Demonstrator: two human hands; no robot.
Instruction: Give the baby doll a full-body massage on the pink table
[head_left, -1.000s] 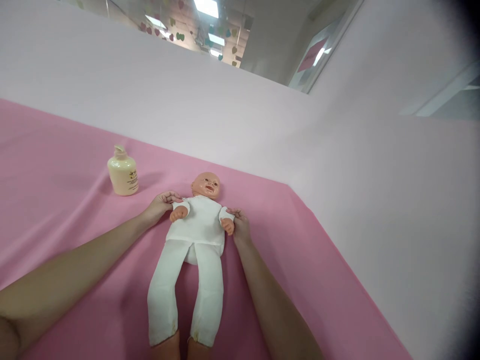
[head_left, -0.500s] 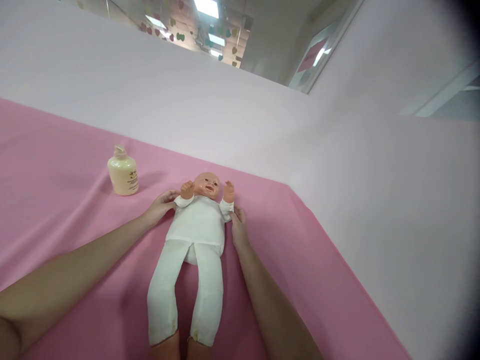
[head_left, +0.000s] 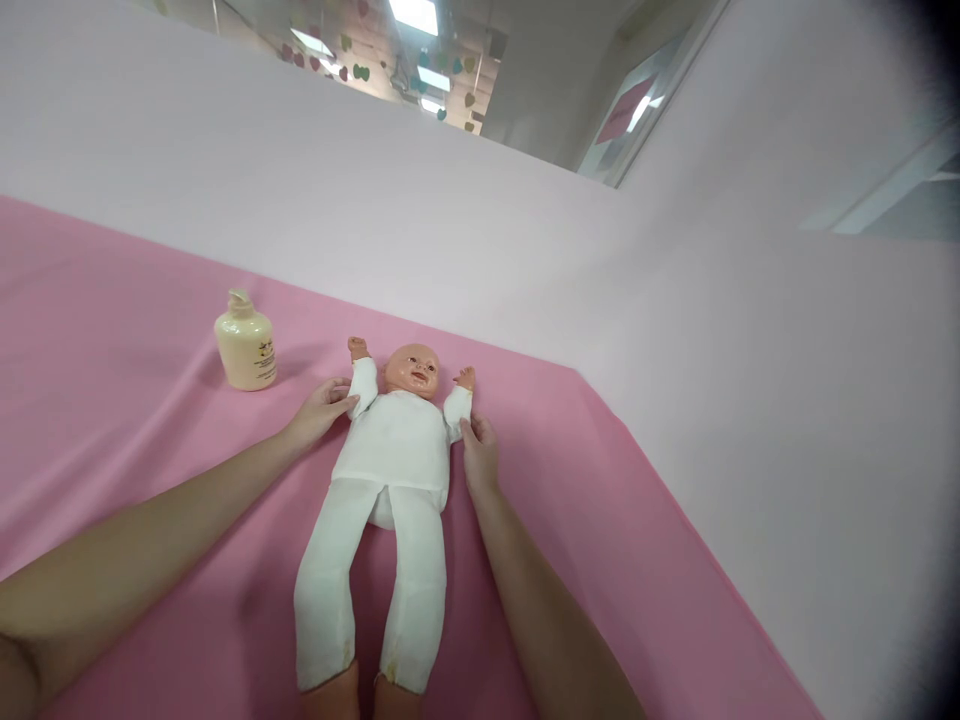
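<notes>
My left hand (head_left: 321, 412) has its fingers closed lightly around the doll's (head_left: 390, 470) upper arm on that side, thumb just under the white sleeve, and my right hand (head_left: 478, 452) does the same on the other side, thumb and fingertips pinching the sleeve near the shoulder. Both of the doll's arms point up beside its head, small fists showing above the cuffs. The doll lies on its back on the pink cloth (head_left: 112, 400) covering the bench, head away from me, white-trousered legs running toward me with the bare feet at the bottom edge of the view.

As I judge it, the step in hand is moving the arms through their range. To do that well I would keep my grip on the upper arm rather than the wrist, keep both sides even so the torso does not twist, and let the trunk stay flat on the cloth while only the shoulders turn. A loose hold is enough; squeezing would bunch the sleeves.

A cream pump bottle (head_left: 245, 345) stands upright to the left of the head, near my left hand but apart from it. A pale wall (head_left: 480, 220) rises behind the bench.
</notes>
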